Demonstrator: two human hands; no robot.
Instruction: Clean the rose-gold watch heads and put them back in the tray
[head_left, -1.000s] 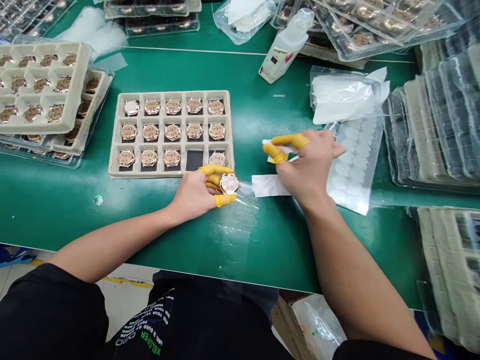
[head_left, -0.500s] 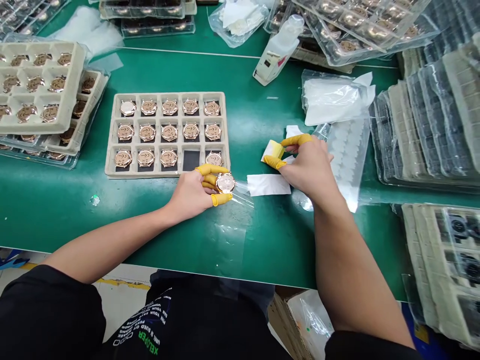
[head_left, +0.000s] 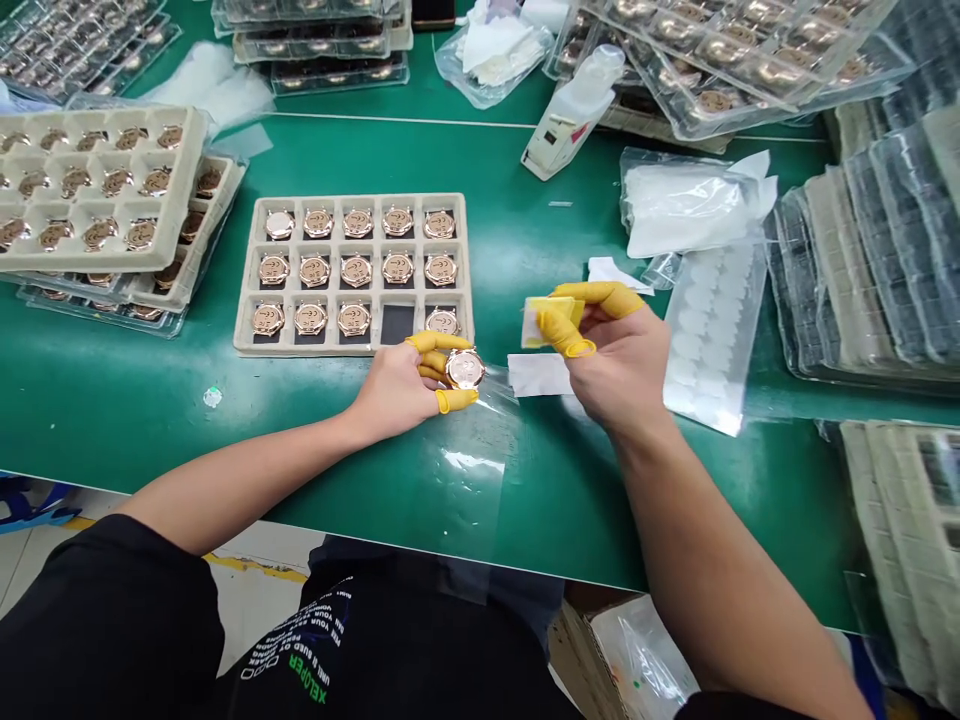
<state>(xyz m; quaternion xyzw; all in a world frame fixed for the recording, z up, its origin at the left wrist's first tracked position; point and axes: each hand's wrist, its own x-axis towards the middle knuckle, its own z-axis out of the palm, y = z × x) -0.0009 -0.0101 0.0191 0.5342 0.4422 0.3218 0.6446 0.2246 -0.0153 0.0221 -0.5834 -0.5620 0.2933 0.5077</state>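
My left hand (head_left: 409,390), with yellow covers on its fingers, grips a round rose-gold watch case (head_left: 465,369) by its edges. To its right, my right hand (head_left: 619,350), also in yellow finger covers, pinches a small white and yellow pad (head_left: 544,321) above the table. A beige tray (head_left: 244,275) lies behind my left hand, holding rows of watch cases. One compartment in its front row (head_left: 397,324) shows only a dark base. A white strip (head_left: 538,375) lies flat between my hands.
Stacked trays (head_left: 191,160) stand at the left and more trays (head_left: 862,250) at the right. A white bottle (head_left: 574,110) stands at the back. Right of my right hand lie a plastic bag of white sheets (head_left: 675,205) and a sheet of round pieces (head_left: 712,330).
My right hand has turned and lifted a little with the pad, whose flat face now shows more. My left hand still holds the watch case. The whole view has shifted slightly.
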